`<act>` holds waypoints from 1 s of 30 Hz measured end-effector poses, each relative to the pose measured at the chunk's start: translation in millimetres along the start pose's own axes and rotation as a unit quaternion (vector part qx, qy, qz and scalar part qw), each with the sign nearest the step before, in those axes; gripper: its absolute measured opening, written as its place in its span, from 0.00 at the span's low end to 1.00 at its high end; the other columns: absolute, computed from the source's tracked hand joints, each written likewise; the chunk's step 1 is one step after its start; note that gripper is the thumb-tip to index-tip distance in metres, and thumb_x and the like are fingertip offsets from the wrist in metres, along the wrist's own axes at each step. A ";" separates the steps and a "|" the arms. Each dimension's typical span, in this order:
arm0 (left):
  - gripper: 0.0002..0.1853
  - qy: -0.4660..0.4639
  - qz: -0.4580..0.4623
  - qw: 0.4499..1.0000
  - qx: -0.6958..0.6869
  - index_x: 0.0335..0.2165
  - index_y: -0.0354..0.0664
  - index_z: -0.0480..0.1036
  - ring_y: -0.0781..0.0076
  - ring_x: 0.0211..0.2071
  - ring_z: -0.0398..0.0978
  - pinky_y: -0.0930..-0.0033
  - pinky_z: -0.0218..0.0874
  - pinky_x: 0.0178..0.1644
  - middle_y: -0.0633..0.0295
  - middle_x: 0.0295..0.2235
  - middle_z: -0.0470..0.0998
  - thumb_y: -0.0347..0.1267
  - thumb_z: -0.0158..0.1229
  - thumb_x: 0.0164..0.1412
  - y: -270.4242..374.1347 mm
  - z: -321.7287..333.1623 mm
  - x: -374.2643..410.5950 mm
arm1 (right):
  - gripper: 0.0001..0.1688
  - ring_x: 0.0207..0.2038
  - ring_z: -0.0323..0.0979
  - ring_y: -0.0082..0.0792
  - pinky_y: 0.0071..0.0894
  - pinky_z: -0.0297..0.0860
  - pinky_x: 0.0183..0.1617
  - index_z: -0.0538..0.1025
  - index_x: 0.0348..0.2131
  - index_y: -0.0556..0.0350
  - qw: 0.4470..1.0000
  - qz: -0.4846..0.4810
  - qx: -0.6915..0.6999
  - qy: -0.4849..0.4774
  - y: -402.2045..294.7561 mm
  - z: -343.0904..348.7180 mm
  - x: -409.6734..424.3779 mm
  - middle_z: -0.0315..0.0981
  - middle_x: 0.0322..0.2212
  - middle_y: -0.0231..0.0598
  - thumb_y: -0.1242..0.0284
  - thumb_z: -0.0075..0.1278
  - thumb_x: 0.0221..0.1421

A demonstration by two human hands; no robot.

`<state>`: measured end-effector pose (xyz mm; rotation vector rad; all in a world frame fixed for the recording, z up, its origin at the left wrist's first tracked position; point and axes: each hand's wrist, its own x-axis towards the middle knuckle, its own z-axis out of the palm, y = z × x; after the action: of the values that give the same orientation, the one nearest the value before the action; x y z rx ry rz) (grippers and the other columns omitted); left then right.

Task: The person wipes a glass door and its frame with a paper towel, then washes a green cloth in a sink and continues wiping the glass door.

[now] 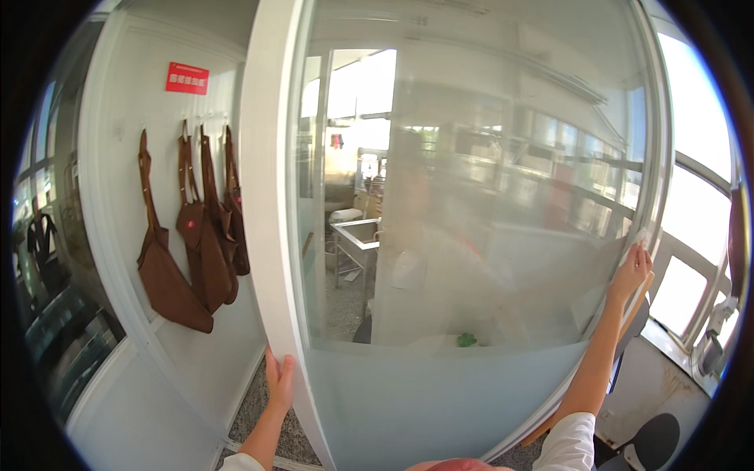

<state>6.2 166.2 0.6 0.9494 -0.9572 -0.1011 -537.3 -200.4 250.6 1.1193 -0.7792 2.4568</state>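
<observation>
A large framed glass pane (471, 235) stands right in front of me, with a frosted band (436, 400) along its lower part. My left hand (280, 380) rests against the left white frame post (266, 176), low down, fingers around its edge. At the right side of the pane my right hand (633, 268) pinches a small whitish wad (641, 238), perhaps a cloth or tissue. The wad lies against the right frame edge (655, 176). A green leaf-shaped piece (466, 340) shows at the top of the frosted band; which side of the glass it is on, I cannot tell.
Several brown aprons (177, 282) hang on hooks along a white wall (135, 106) to the left, below a red sign (187, 78) with writing. Through the glass appears a metal-framed table (353, 235). A dark stool seat (654, 438) and a window sill (677, 353) are at the right.
</observation>
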 end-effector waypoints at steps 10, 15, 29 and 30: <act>0.29 0.032 0.019 0.999 0.032 0.57 0.32 0.51 0.71 0.52 0.59 0.70 0.47 0.57 0.56 0.52 0.62 0.34 0.48 0.62 14.7 -0.1 7.5 | 0.25 0.37 0.64 0.32 0.26 0.65 0.39 0.75 0.46 0.48 0.953 -0.119 0.223 -0.166 -331.8 98.5 -137.8 0.63 0.35 0.38 0.85 0.51 0.47; 0.27 0.018 -0.024 0.999 0.033 0.55 0.33 0.55 0.73 0.49 0.62 0.72 0.51 0.54 0.58 0.49 0.65 0.37 0.50 0.62 -3.0 -1.8 8.2 | 0.24 0.35 0.66 0.40 0.33 0.67 0.38 0.74 0.42 0.60 0.796 -0.327 0.317 -0.399 -361.3 57.4 -257.7 0.67 0.36 0.39 0.87 0.48 0.41; 0.30 0.051 -0.045 0.997 0.021 0.56 0.35 0.54 0.73 0.50 0.63 0.71 0.52 0.55 0.57 0.50 0.65 0.40 0.50 0.62 -7.3 0.3 2.7 | 0.20 0.46 0.67 0.49 0.43 0.62 0.51 0.72 0.45 0.64 0.947 -0.088 -0.251 -0.179 31.6 -111.9 -107.8 0.70 0.45 0.52 0.67 0.43 0.59; 0.30 0.047 -0.036 0.998 0.019 0.57 0.35 0.53 0.72 0.50 0.62 0.69 0.52 0.56 0.58 0.50 0.65 0.40 0.50 0.62 -3.0 -4.6 3.1 | 0.22 0.45 0.68 0.52 0.41 0.62 0.51 0.71 0.45 0.67 0.962 -0.033 -0.230 -0.146 -9.4 -111.9 -126.4 0.70 0.43 0.57 0.66 0.43 0.59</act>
<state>12.5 165.9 -0.6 1.0166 -0.8407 -0.0987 -517.9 -134.5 96.2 1.3011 -1.2938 1.9277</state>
